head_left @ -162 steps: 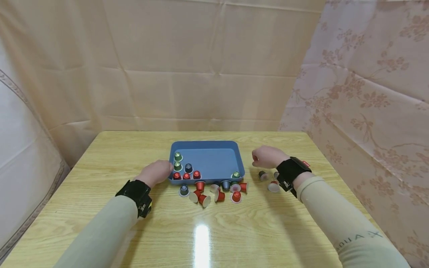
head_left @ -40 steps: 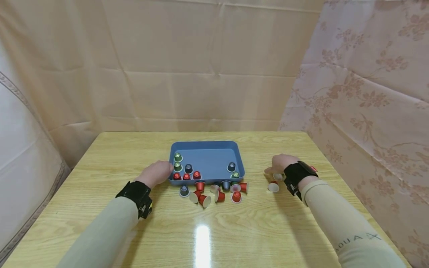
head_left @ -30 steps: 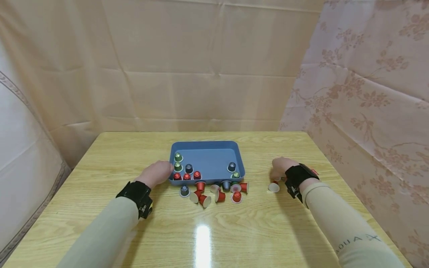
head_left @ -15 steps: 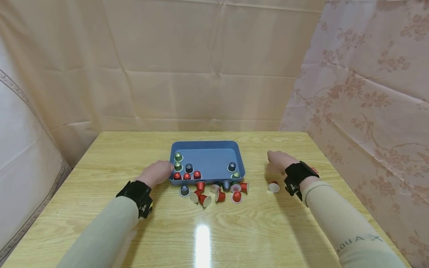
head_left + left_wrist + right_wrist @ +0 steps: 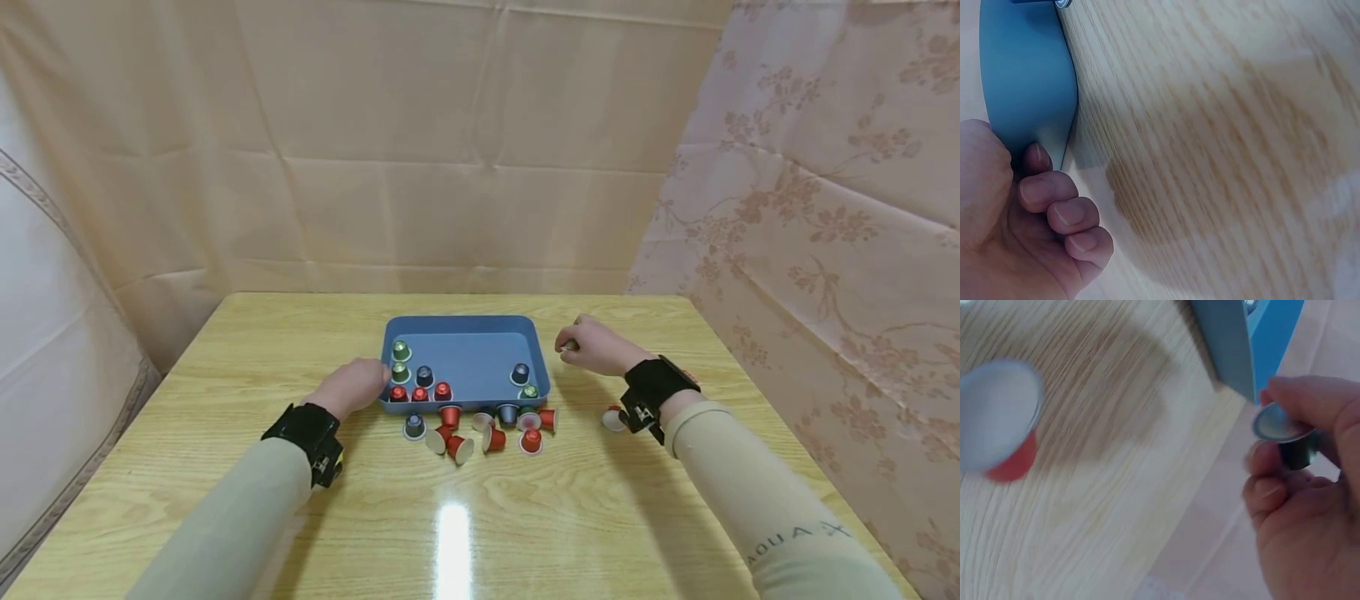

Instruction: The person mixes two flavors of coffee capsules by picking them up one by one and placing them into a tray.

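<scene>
My left hand (image 5: 354, 387) grips the left wall of the blue tray (image 5: 465, 327); in the left wrist view its fingers (image 5: 1067, 212) curl at the tray's corner. Just right of the tray, my right hand (image 5: 592, 346) pinches a dark green coffee capsule (image 5: 1297, 450) between thumb and fingers, above the table. Inside the tray, green, dark and red capsules stand lid down at the left: two green capsules (image 5: 401, 360), a dark capsule (image 5: 424, 376) and a front row of red capsules (image 5: 420, 394). At its right stand a dark capsule (image 5: 520, 373) and a green capsule (image 5: 529, 392).
Several red and dark loose capsules (image 5: 492, 438) lie along the tray's front side on the wooden table (image 5: 360, 517). One red capsule (image 5: 612, 418) lies on its side under the right wrist. A beige curtain (image 5: 450, 167) hangs behind the table.
A dark capsule now stands in the tray's right part. My right hand has picked up the green capsule from the right-hand group and moved left towards the tray. The left hand stays put.
</scene>
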A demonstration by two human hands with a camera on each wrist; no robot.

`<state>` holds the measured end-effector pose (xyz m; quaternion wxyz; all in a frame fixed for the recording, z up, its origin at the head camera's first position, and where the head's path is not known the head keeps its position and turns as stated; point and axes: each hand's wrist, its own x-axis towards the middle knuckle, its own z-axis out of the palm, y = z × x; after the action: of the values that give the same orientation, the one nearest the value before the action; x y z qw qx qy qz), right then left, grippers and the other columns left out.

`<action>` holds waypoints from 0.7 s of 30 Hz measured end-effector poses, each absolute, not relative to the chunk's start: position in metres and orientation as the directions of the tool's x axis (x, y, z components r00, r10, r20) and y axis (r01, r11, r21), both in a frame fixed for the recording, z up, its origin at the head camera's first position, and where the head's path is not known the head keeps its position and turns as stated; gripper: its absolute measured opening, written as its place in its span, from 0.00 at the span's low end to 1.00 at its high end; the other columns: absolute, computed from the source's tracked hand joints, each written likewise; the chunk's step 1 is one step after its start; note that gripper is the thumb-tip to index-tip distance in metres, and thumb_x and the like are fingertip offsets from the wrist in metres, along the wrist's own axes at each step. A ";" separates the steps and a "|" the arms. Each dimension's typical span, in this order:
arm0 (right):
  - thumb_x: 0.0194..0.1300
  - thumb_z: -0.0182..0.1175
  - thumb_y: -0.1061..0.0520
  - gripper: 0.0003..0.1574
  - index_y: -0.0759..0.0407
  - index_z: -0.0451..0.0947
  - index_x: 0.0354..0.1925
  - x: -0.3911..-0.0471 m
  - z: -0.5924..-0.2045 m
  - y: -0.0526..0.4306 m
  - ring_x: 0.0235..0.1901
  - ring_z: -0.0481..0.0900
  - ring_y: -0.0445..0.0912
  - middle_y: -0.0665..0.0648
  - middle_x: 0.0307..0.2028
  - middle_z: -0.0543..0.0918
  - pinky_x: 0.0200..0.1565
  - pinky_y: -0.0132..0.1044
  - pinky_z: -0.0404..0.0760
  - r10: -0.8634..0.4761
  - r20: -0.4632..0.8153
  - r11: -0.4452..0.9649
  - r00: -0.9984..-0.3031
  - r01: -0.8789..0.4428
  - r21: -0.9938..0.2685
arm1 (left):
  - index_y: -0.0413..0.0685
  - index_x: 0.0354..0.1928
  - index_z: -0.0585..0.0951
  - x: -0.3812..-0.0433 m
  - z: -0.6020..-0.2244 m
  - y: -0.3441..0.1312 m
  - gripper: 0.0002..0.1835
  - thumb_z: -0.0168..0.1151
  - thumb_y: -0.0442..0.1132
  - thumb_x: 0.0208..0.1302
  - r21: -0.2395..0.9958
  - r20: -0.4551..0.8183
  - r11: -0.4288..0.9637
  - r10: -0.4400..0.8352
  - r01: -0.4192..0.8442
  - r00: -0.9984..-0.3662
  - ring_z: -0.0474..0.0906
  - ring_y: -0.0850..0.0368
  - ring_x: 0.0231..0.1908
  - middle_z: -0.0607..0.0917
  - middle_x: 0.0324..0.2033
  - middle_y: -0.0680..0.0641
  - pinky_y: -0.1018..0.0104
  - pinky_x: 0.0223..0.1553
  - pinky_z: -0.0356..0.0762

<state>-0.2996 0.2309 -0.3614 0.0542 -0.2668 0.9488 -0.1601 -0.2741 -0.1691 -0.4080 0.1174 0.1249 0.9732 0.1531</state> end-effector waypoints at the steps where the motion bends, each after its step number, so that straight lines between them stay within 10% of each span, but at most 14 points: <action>1: 0.72 0.58 0.61 0.13 0.67 0.83 0.49 -0.300 -0.362 0.228 0.41 0.70 0.51 0.61 0.42 0.75 0.46 0.46 0.73 -0.518 -0.016 0.802 -0.855 -0.479 -0.355 | 0.40 0.36 0.79 -0.274 -0.408 -0.169 0.15 0.43 0.37 0.76 0.329 -0.191 0.922 0.278 0.206 -0.941 0.69 0.51 0.29 0.69 0.25 0.47 0.59 0.36 0.65; 10: 0.78 0.45 0.61 0.21 0.66 0.82 0.56 -0.297 -0.359 0.196 0.43 0.72 0.51 0.61 0.47 0.72 0.48 0.45 0.72 -0.594 -0.024 0.723 -0.804 -0.521 -0.453 | 0.38 0.39 0.80 -0.275 -0.410 -0.170 0.15 0.44 0.37 0.77 0.320 -0.186 0.922 0.285 0.217 -0.940 0.68 0.51 0.29 0.69 0.25 0.47 0.59 0.37 0.66; 21: 0.73 0.59 0.61 0.12 0.64 0.83 0.51 -0.288 -0.361 0.169 0.37 0.73 0.45 0.56 0.41 0.73 0.43 0.38 0.77 -0.725 0.004 0.643 -0.688 -0.679 -0.354 | 0.39 0.38 0.80 -0.277 -0.413 -0.170 0.15 0.44 0.37 0.77 0.317 -0.178 0.922 0.290 0.224 -0.940 0.69 0.51 0.29 0.69 0.25 0.47 0.59 0.37 0.66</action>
<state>-0.2882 0.1693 -0.3615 0.0693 -0.3886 0.9037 -0.1662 -0.2773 -0.1699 -0.4132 0.1115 0.1319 0.9739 0.1475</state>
